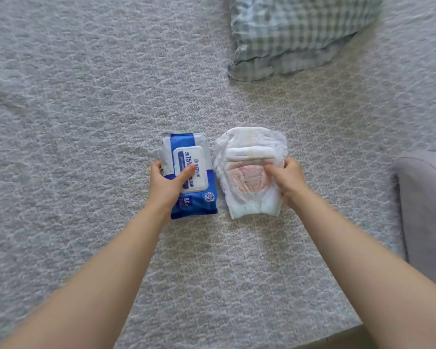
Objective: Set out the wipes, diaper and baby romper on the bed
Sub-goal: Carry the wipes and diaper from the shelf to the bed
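A blue and white pack of wipes with a white flip lid lies flat on the grey textured bed cover. My left hand grips its left edge, thumb across the lid. Right beside it lies a folded white diaper with a pink print. My right hand holds the diaper's right edge, thumb on top. Pack and diaper sit side by side, a narrow gap between them. No baby romper is in view.
A green and white checked pillow lies at the far right of the bed. A grey upholstered piece stands off the bed's right side. The bed's near edge runs along the lower right.
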Available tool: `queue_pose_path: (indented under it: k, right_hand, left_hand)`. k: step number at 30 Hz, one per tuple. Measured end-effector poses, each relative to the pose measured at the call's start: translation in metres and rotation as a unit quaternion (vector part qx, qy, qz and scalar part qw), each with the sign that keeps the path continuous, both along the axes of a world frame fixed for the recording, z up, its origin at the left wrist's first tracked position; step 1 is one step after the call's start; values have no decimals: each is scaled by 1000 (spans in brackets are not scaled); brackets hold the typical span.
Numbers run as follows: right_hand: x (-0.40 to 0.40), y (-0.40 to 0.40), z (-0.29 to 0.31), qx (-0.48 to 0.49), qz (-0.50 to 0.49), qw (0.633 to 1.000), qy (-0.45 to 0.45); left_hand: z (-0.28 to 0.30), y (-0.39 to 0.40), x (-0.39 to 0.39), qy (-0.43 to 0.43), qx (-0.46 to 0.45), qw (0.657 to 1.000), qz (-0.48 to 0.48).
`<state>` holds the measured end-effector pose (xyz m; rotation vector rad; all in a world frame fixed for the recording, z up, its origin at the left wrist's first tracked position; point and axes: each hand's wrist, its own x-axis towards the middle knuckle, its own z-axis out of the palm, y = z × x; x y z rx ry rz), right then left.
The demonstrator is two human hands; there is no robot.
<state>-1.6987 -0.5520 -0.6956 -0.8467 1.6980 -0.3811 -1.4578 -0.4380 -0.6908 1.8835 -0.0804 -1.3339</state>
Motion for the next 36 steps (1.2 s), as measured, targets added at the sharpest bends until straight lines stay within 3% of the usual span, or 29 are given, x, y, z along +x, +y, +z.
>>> queue_pose_path:
  k: [13, 20, 26, 30, 36]
  right_hand:
    - [-18, 14, -1, -70, 32, 970, 231]
    - [-35, 23, -4, -77, 113, 964, 226]
    - [-41, 24, 6, -86, 213, 916, 328]
    - [-41, 28, 16, -83, 274, 877, 386]
    - [-46, 48, 66, -43, 362, 857, 365]
  left_hand:
    - [1, 31, -31, -16, 6, 999, 34]
    - [3, 40, -30, -33, 18, 999, 13]
    - [9, 40, -29, -114, 68, 990, -51]
    - [16, 44, -25, -78, 76, 993, -51]
    - [54, 56, -21, -145, 114, 972, -146]
